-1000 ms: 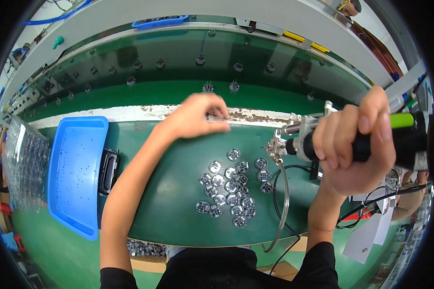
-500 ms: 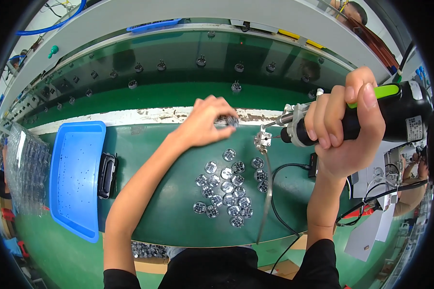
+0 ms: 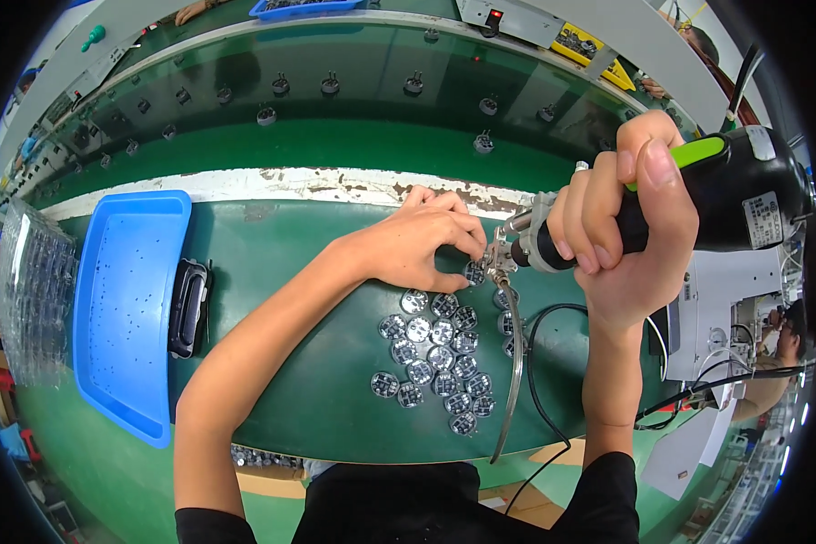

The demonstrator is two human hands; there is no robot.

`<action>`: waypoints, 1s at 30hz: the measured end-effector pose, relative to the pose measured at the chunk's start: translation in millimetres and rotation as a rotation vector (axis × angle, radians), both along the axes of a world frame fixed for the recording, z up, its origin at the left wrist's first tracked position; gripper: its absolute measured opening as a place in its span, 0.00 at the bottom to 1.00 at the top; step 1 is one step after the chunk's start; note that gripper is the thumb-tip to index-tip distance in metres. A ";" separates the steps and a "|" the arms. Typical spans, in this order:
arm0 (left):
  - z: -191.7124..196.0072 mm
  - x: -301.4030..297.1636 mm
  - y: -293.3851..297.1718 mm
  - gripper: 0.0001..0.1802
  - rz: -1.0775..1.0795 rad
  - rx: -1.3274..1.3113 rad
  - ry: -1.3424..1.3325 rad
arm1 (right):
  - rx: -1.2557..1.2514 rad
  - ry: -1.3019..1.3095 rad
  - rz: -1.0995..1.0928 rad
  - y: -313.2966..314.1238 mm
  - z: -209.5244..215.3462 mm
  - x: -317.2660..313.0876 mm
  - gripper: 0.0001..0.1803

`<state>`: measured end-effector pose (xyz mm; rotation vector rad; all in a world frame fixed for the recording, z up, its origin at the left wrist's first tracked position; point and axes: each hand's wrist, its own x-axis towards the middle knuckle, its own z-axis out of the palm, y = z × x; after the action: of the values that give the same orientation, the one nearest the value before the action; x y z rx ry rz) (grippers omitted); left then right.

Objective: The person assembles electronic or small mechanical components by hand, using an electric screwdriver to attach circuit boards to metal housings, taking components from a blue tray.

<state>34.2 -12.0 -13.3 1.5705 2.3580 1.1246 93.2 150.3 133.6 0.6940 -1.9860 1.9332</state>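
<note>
My right hand (image 3: 627, 238) grips a black and green electric screwdriver (image 3: 707, 207), held sideways with its metal tip (image 3: 499, 258) pointing left. My left hand (image 3: 424, 243) pinches one small round metal part (image 3: 474, 271) on the green bench, right at the tool's tip. Several more of these round silver parts (image 3: 437, 355) lie in a loose cluster just below both hands. A thin metal tube (image 3: 514, 372) and a black cable (image 3: 544, 381) hang down from the tool's nose.
A blue plastic tray (image 3: 127, 308) lies at the left with a black object (image 3: 189, 306) beside it and clear plastic blister sheets (image 3: 23, 299) further left. A green conveyor (image 3: 335, 136) carrying small parts runs behind the bench. White equipment (image 3: 716, 308) stands at the right.
My left hand has come down from the bench's back edge with a part and set it by the cluster. My right hand has brought the screwdriver tip left and down to that part.
</note>
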 end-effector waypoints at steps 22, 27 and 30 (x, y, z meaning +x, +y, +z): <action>0.2 -0.8 0.2 0.13 0.000 -0.004 -0.023 | 0.008 -0.015 -0.005 -11.0 -11.4 -6.1 0.13; -0.6 -2.2 -1.7 0.14 -0.018 0.002 -0.042 | -0.013 -0.007 0.070 -9.2 -13.5 -9.1 0.13; 1.0 -3.5 -2.8 0.15 -0.020 -0.049 -0.068 | -0.026 -0.040 0.103 -6.8 -7.5 -1.5 0.13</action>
<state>30.7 -14.9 -12.3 1.5125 2.3036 1.0897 91.6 143.5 126.1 0.7709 -1.9812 2.0427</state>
